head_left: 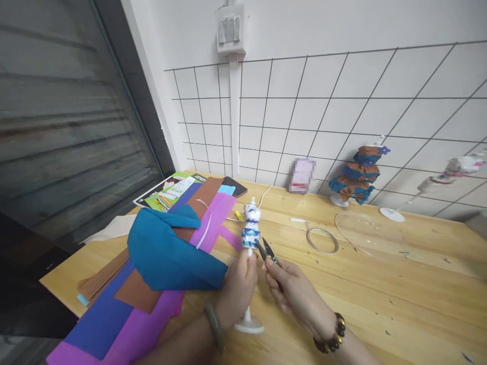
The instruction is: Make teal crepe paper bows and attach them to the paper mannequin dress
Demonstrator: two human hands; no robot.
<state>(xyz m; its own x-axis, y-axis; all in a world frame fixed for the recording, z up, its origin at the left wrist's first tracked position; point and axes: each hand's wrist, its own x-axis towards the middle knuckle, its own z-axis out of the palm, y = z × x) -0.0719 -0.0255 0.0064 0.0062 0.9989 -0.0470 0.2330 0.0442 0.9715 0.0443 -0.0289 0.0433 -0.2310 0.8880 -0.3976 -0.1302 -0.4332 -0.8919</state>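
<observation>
My left hand (239,286) is closed round the stem of a small white mannequin stand (251,225), whose torso is wrapped in blue-and-white cloth. Its round base (249,325) rests on the wooden table (380,294). My right hand (292,291) is closed on small thread snips (268,250). Their open blades point at the lower edge of the cloth on the mannequin, close to it.
Sheets of teal (167,248), purple, blue and brown fabric lie at the left. A phone (235,185), leaflets (169,192), a clear tape ring (321,239) and a clear disc (365,233) lie behind. A dressed mannequin (357,175) and another stand (437,185) stand by the wire grid wall.
</observation>
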